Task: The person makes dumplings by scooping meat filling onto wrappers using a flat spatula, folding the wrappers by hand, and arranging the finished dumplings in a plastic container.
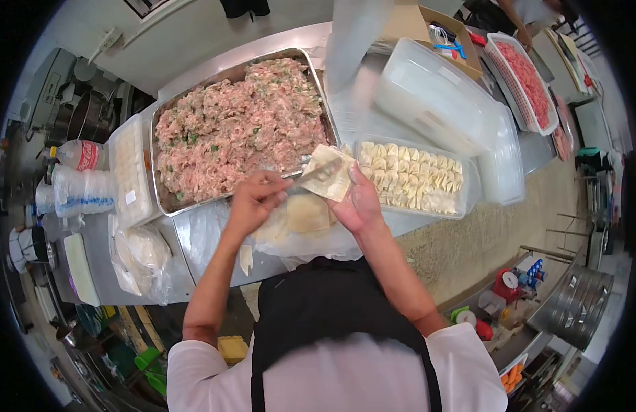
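My right hand (360, 200) holds a square dumpling wrapper (322, 184) by its right side, thumb over the edge. In my left hand (257, 199) is a flat metal spreader (322, 170), its blade lying across the wrapper. The fingers of that hand pinch its handle. Behind my hands a large metal tray (155, 172) is heaped with pink minced filling (239, 123) flecked with green. Beneath them lie more wrappers (309, 213) on clear plastic. To the right, a plastic container (457, 212) holds rows of folded dumplings (408, 176).
Plastic boxes (434, 96) stand beyond the dumplings, near a cardboard box (407, 24). A white basket (493, 48) of red meat is at far right, by another person (527, 17). A Coca-Cola bottle (83, 155) and bagged wrappers (143, 254) stand left.
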A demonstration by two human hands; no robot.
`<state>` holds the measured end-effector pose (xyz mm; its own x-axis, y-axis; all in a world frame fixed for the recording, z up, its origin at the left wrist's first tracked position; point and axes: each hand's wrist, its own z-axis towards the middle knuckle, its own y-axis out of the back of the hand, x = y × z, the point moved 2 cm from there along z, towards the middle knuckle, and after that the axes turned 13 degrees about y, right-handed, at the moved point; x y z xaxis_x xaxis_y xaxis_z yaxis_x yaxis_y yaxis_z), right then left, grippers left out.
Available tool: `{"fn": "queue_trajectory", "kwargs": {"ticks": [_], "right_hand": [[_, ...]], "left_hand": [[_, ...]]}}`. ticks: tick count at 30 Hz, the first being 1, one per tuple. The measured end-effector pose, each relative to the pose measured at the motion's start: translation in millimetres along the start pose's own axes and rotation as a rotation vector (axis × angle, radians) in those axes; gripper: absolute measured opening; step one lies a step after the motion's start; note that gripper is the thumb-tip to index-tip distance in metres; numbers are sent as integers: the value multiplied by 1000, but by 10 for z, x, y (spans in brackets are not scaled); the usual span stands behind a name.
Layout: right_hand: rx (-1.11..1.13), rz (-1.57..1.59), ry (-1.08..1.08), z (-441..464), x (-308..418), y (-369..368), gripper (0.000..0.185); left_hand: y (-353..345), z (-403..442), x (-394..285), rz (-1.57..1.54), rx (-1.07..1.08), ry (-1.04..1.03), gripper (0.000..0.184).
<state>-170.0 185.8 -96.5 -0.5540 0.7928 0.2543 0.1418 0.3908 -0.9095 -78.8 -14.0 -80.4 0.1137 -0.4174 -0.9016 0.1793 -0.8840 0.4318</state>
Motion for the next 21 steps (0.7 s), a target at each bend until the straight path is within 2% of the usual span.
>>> {"fn": "queue_trajectory", "kwargs": {"ticks": [1, 2, 3, 4, 7, 9, 10, 12, 14, 16, 21], "right_hand": [[-12, -11, 6, 31, -6, 3, 49], [-9, -8, 6, 87, -29, 55, 49], [-99, -9, 65, 159, -50, 164, 49], [-194, -12, 125, 171, -43, 194, 49], [-210, -139, 227, 104, 14, 87, 49], [-184, -130, 199, 118, -32, 65, 48], [-161, -118, 186, 139, -40, 49, 47], [-136, -107, 158, 192, -18, 91, 47], [-218, -153, 301, 170, 111, 159, 47], [-176, -164, 306, 138, 287, 193, 46], [-172, -209, 328, 128, 360, 158, 44]], "left_hand": [[-24, -74, -43, 2, 0, -1, 30], [-37, -145, -78, 164, 5, 50, 31], [-32, -189, -125, 326, 16, 98, 32], [5, -234, -273, 326, 24, 95, 32], [58, -338, -536, 331, -73, 174, 35], [-62, -285, -626, 278, -113, 40, 44], [-52, -263, -546, 284, -134, 47, 44], [-64, -212, -335, 394, 20, 27, 48], [205, -231, -463, 441, -29, 18, 47], [564, -170, -537, 618, -72, 203, 43], [833, 177, -172, 920, -80, 322, 36]]}}
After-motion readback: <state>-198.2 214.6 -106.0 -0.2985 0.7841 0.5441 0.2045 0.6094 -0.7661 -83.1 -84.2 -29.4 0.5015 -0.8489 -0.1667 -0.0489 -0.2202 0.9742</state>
